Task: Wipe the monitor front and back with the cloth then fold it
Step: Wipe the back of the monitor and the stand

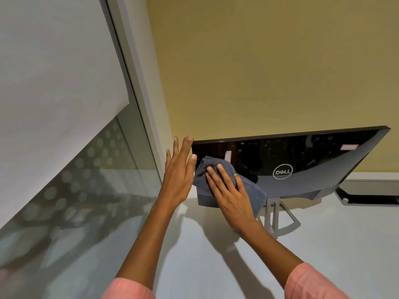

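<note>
A black monitor [302, 156] stands on the white desk with its glossy back towards me, a round logo at its centre and two pale stickers on it. My right hand [228, 190] lies flat on a grey-blue cloth [248, 190], pressing it against the lower left part of the monitor's back. My left hand [180, 169] rests against the monitor's left edge, fingers spread and thumb on the back panel. The screen side is hidden from me.
The monitor's silver stand [278, 219] rises from the white desk [216, 255]. A yellow wall [259, 72] is behind, a glass partition [75, 180] with a white frame runs along the left, and a dark cable tray [367, 193] sits at the desk's back right.
</note>
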A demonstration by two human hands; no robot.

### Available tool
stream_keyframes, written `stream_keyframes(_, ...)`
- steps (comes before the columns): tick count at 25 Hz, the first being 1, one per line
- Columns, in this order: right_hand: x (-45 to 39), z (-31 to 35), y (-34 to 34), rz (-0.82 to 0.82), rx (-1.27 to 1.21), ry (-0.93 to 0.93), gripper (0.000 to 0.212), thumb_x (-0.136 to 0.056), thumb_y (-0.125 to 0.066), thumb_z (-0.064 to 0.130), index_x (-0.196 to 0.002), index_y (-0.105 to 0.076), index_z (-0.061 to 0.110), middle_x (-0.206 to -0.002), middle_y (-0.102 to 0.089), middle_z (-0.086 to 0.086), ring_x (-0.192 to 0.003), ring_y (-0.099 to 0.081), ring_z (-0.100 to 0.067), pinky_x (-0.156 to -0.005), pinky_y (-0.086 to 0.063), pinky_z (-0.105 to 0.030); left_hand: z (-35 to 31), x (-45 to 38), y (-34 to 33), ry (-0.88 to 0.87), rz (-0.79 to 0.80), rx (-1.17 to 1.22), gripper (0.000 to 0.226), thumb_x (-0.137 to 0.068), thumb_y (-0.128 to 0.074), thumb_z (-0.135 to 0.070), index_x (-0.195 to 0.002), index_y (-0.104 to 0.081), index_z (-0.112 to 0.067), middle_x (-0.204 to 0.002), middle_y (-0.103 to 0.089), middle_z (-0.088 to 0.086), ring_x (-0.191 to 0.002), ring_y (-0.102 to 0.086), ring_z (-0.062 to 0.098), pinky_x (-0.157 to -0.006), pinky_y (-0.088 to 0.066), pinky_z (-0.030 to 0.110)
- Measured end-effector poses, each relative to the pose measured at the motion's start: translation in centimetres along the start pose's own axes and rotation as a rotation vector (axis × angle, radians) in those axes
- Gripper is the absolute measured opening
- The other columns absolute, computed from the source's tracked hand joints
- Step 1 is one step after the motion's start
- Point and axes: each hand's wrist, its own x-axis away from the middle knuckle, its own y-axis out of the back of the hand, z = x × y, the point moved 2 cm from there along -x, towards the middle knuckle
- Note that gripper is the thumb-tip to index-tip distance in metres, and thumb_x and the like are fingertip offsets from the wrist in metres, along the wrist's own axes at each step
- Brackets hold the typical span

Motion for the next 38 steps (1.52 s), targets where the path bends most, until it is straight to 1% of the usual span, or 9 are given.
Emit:
stream_keyframes(5,-2.9,0.9,0.9,-0.010,-0.021,0.035,0.065,-0.092,-0.041,0.011,-0.151,-0.014,0.015,-0.159,-0.005,0.001,-0.145,-0.011,-0.021,-0.111,-0.022,-0.046,0.2,-0.1,-0.4,-0.013,-0.043,-0.165,0.051,-0.098,-0.013,-0.044,-0.145,0.001,-0.031,-0.155,-0.018,-0.010,-0.139,0.019,-0.002,-0.114,0.020,0.041)
stream_keyframes(10,-3.8,-0.2,2.2,-0.039,-0.029,-0.079,0.056,-0.096,-0.024,0.010,-0.151,-0.014,0.016,-0.158,-0.013,0.002,-0.145,-0.014,-0.020,-0.111,-0.023,-0.046,-0.9,-0.5,-0.9,-0.105,-0.075,-0.254,0.060,-0.097,-0.008,-0.045,-0.151,-0.008,-0.020,-0.151,-0.013,-0.018,-0.142,0.017,0.005,-0.112,0.022,0.046)
stream_keyframes(15,-0.8,-1.9,1.7,-0.004,-0.069,-0.325,0.073,-0.079,-0.036,-0.007,-0.148,-0.023,0.011,-0.157,-0.018,-0.006,-0.144,-0.016,-0.026,-0.110,-0.019,-0.045,-1.8,-0.6,-2.2,-0.098,-0.112,-0.229,0.060,-0.097,-0.011,-0.045,-0.150,-0.011,-0.016,-0.152,-0.029,-0.008,-0.143,0.011,0.005,-0.112,0.022,0.044)
stream_keyframes(20,0.3,-0.1,0.6,0.062,-0.108,-0.265,0.072,-0.079,-0.032,-0.003,-0.149,-0.021,0.012,-0.157,-0.015,-0.005,-0.144,-0.009,-0.024,-0.112,-0.013,-0.046,-2.2,-1.0,-2.2,-0.075,-0.160,-0.239,0.065,-0.096,-0.011,-0.050,-0.149,-0.018,-0.014,-0.147,-0.038,-0.007,-0.144,0.007,0.004,-0.111,0.025,0.044)
stream_keyframes(23,-0.7,0.4,0.8,0.069,-0.113,-0.208,0.065,-0.087,-0.038,0.007,-0.149,-0.020,0.014,-0.157,-0.018,-0.003,-0.145,-0.012,-0.022,-0.112,-0.017,-0.045,-2.4,-1.0,-2.3,-0.066,-0.171,-0.253,0.066,-0.095,-0.011,-0.050,-0.148,-0.023,-0.014,-0.148,-0.038,-0.006,-0.143,0.006,0.003,-0.111,0.024,0.045)
stream_keyframes(25,-1.7,0.0,1.5,0.057,-0.122,-0.220,0.060,-0.091,-0.032,0.011,-0.150,-0.020,0.015,-0.157,-0.018,-0.001,-0.145,-0.013,-0.021,-0.112,-0.018,-0.045,-2.5,-0.9,-2.3,-0.065,-0.172,-0.252,0.064,-0.096,-0.012,-0.049,-0.149,-0.018,-0.014,-0.146,-0.041,-0.005,-0.143,0.007,0.003,-0.111,0.024,0.045)
stream_keyframes(28,-2.7,-1.6,2.6,0.030,-0.108,-0.301,0.061,-0.089,-0.024,0.006,-0.149,-0.021,0.014,-0.157,-0.016,-0.001,-0.145,-0.013,-0.020,-0.111,-0.018,-0.044,-2.9,-1.1,-2.5,-0.067,-0.148,-0.237,0.065,-0.095,-0.011,-0.051,-0.149,-0.013,-0.015,-0.146,-0.041,-0.006,-0.143,0.010,0.004,-0.110,0.026,0.045)
stream_keyframes(33,-1.0,-4.8,2.7,0.042,-0.089,-0.402,0.080,-0.077,-0.050,-0.008,-0.149,-0.020,0.009,-0.158,-0.014,-0.007,-0.145,-0.011,-0.024,-0.109,-0.017,-0.044,-4.6,-1.7,-4.2,-0.145,-0.084,-0.290,0.067,-0.095,-0.010,-0.054,-0.150,-0.010,-0.014,-0.150,-0.034,-0.004,-0.142,0.012,0.004,-0.111,0.024,0.047)
stream_keyframes(38,2.1,-5.1,1.5,0.093,-0.064,-0.389,0.077,-0.074,-0.032,-0.008,-0.148,-0.020,0.009,-0.159,-0.009,-0.006,-0.144,-0.013,-0.026,-0.108,-0.021,-0.044,-5.9,-2.3,-6.0,-0.145,-0.141,-0.262,0.076,-0.093,-0.007,-0.058,-0.148,-0.017,-0.007,-0.146,-0.041,0.000,-0.144,0.000,0.007,-0.113,0.022,0.037)
